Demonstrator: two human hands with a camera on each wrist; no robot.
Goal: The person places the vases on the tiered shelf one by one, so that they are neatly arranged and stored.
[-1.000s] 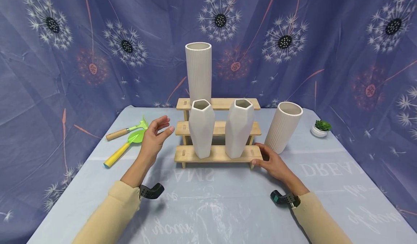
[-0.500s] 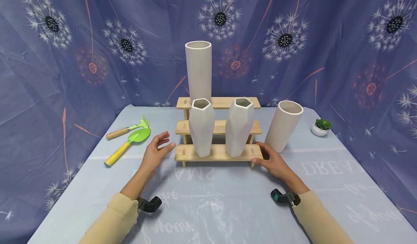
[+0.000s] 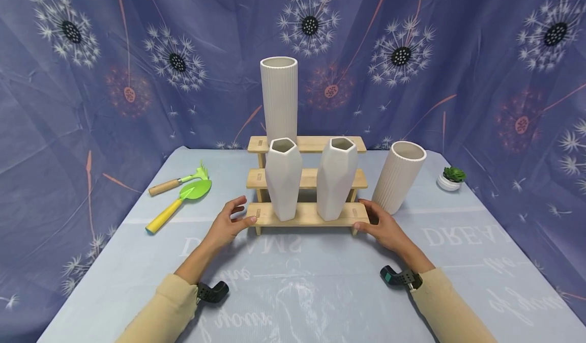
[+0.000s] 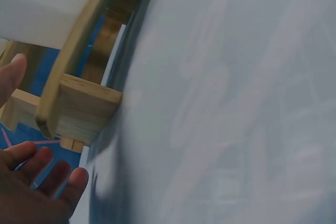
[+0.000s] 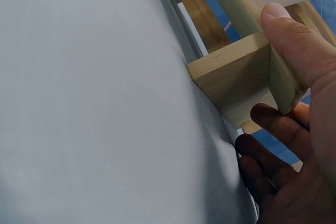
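A person's hands bracketed a three-tier wooden shelf [image 3: 305, 215] standing mid-table on a pale blue cloth [image 3: 320, 282]. The right hand [image 3: 382, 227] gripped the shelf's lowest board at its right end, thumb on the front edge and fingers curled beneath, as the right wrist view showed. The left hand [image 3: 227, 222] lay at the left end, thumb against the board, fingers spread and relaxed rather than closed around it. Two faceted white vases [image 3: 283, 179] stood on the bottom tier, a tall ribbed vase [image 3: 279, 98] on the top one. A shorter ribbed vase [image 3: 398, 177], a green trowel [image 3: 179, 201], a small rake [image 3: 177, 181] and a potted succulent [image 3: 450, 179] sat on the table nearby.
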